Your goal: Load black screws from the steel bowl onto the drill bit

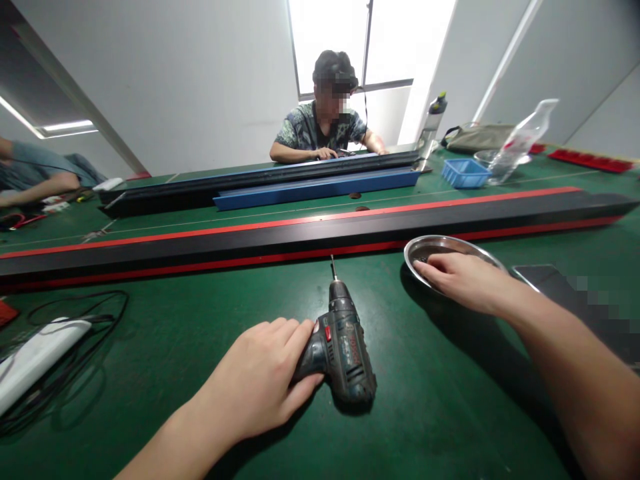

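A black cordless drill (350, 353) lies on its side on the green table, its bit pointing away toward a long black bar with red edges (300, 232). My left hand (273, 373) is wrapped round the drill's handle. At the right, my right hand (450, 273) reaches into a round metal dish (493, 257) with small dark pieces in it. Its fingers are pressed together, and what they hold, if anything, is hidden. The dish stands close to the near red edge of the bar.
Across the green table (425, 413) a person (325, 127) sits behind black and blue bars (320, 189). A blue basket (465, 173) and bottles stand back right. A white power strip (43, 357) with cables lies left, a dark phone-like slab (565, 293) right. Another person's arm (45, 187) shows far left.
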A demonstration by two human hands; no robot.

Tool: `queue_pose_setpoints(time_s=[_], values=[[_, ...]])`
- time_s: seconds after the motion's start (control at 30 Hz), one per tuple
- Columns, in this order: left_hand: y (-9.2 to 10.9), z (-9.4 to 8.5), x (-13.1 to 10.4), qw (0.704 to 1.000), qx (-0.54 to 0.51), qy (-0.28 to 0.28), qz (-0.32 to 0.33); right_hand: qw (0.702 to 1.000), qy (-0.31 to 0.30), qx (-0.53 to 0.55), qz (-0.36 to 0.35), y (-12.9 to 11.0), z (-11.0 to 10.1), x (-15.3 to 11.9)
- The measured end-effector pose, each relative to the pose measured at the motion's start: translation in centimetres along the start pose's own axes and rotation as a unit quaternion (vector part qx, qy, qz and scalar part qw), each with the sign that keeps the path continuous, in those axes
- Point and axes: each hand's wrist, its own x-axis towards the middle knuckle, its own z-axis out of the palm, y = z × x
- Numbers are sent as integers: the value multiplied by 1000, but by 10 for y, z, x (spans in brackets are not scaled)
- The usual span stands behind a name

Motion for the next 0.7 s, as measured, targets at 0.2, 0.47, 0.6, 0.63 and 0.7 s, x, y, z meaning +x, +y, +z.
queue_pose_setpoints(time_s=[0.2,0.47,0.6,0.63,0.7], values=[[0,0,-1,1000,2,0,0,1000,-4,12,4,-2,-2,-2],[0,0,0,1000,3,-1,2,1000,-7,17,7,3,-1,2],[0,0,0,1000,4,-2,2,1000,-22,7,15,2,-3,2],[0,0,0,1000,4,-2,2,1000,-22,4,18,1,-4,1],[0,0,1,1000,5,-2,3,1000,-21,2,17,1,-4,1]])
